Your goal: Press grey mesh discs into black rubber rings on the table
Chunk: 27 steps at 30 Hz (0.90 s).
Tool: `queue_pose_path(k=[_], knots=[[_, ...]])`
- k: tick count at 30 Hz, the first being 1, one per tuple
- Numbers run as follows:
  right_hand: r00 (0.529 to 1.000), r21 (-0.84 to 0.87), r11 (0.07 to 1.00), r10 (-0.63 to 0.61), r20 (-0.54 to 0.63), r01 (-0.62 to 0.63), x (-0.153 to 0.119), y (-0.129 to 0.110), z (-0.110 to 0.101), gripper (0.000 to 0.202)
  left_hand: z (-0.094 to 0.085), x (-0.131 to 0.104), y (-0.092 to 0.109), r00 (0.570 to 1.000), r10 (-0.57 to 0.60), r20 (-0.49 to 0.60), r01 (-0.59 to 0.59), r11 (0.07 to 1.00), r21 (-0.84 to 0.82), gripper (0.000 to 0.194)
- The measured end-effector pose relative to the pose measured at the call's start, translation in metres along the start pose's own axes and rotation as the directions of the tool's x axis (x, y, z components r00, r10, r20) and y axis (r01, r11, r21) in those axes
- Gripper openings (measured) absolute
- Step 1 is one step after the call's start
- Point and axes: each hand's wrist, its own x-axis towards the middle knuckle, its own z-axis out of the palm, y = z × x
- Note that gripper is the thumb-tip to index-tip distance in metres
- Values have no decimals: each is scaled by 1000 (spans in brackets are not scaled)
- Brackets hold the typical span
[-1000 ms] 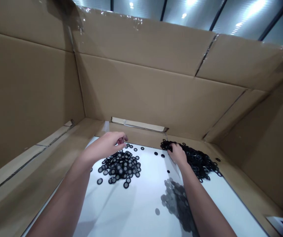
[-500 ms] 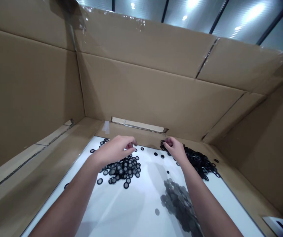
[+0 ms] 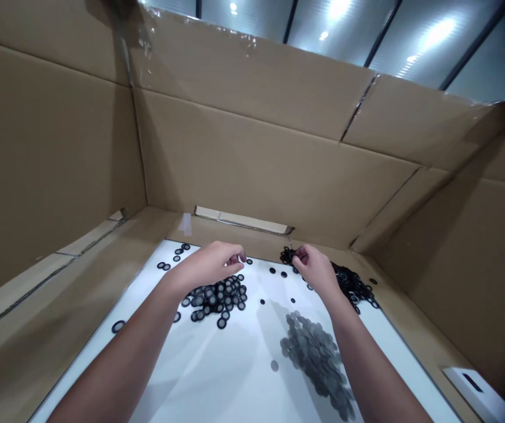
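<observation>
My left hand (image 3: 217, 262) hovers above a pile of black-rimmed discs with grey centres (image 3: 219, 298), its fingers curled and thumb close to them; whatever they hold is hidden or too small to name. At the far edge of the white board (image 3: 217, 370), my right hand (image 3: 313, 264) is pinched beside a heap of black rings (image 3: 351, 283). Something dark shows at its fingertips, too small to make out. Plain grey discs (image 3: 316, 358) form another pile left of my right forearm.
Tall cardboard walls (image 3: 234, 153) surround the board on the left, far and right sides. A white object with a dark slot (image 3: 481, 393) lies at the lower right. Single discs (image 3: 274, 366) are scattered on the board.
The view has shifted slightly. A small black piece now lies on the board between the disc pile and the grey discs. Both hands keep nearly the same pose.
</observation>
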Motion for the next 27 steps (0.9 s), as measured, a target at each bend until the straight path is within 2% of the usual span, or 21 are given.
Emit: queue_pose_path(k=[3,5,7,10,12,13,14,18,21,24,27], knots=[[993,42,999,-12,117,7,-11,5,7,7,1,1,1,1000,1,9,-1,1000,8,26],[972,103,994,-47,230,24,-25,4,14,9,2,1,0,1000,2,15,-3,1000,14,25],[932,179,983,-106,346,45,-43,2,23,10,2,2,0,1000,3,21,-3,1000,20,25],[836,294,952,-227,499,83,-69,-5,37,10,3,2,1,999,-2,32,1,1000,28,26],[783,339,936,-278,556,91,-78,-7,44,11,4,2,2,999,1,43,-2,999,32,27],[776,342,936,-279,565,87,-80,-7,47,11,4,2,3,999,4,48,-6,999,31,28],[784,333,940,-263,562,77,-80,-6,49,10,4,2,3,999,8,53,-10,1000,30,28],[868,267,964,-140,476,9,-74,2,50,8,3,0,3,998,14,62,-16,1000,22,29],[895,299,954,-108,433,-30,-78,2,44,9,4,0,2,998,23,63,-24,1000,14,28],[911,389,919,-109,397,-60,-90,-10,34,13,9,2,6,997,20,79,-22,1000,19,27],[934,507,859,-114,338,-79,-102,-31,24,17,22,3,19,990,74,122,-73,997,-9,26]])
